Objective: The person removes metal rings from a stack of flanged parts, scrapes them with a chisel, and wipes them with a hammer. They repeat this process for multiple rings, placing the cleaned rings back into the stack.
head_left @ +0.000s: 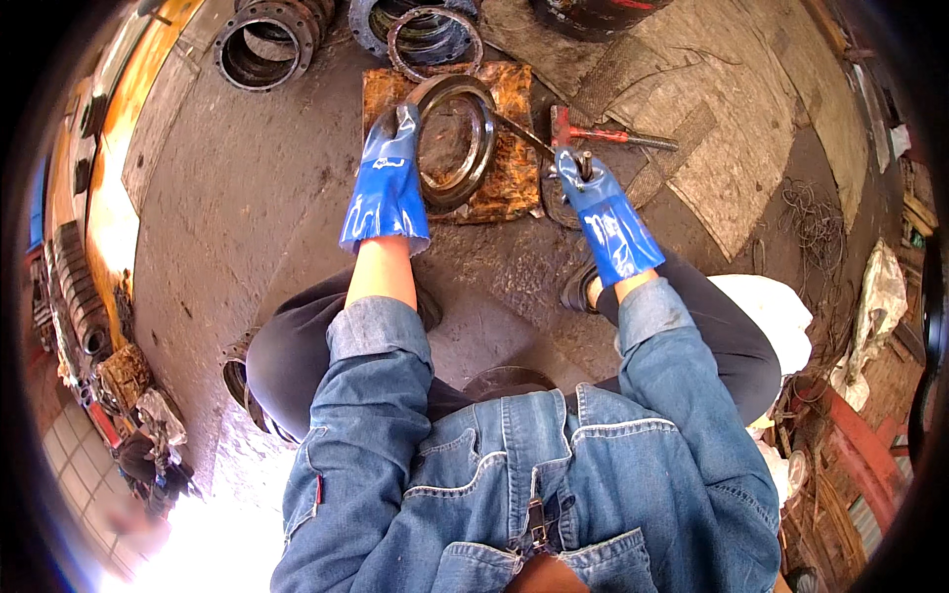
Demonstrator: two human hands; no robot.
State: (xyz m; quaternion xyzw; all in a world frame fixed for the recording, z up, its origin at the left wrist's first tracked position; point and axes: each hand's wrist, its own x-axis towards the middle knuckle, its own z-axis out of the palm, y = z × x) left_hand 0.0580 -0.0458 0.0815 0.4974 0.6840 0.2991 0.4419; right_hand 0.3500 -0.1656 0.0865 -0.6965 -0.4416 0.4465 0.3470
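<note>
ring (484, 143) in left grip (388, 148), hollow flanged cylinder (303, 38)

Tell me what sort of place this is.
Probably a metal repair workshop: a heavy ring is in the gloved left hand, a flanged cylinder sits nearby, and a hammer lies ahead.

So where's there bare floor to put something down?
Left of the shiny blue left glove, the dark grey floor shows a wide bare patch. A smaller one lies between the brown square board and the black shoes. It's crowded beyond the board, with dark flanged metal cylinders, and right of it, around the red hammer with black grip.
</note>
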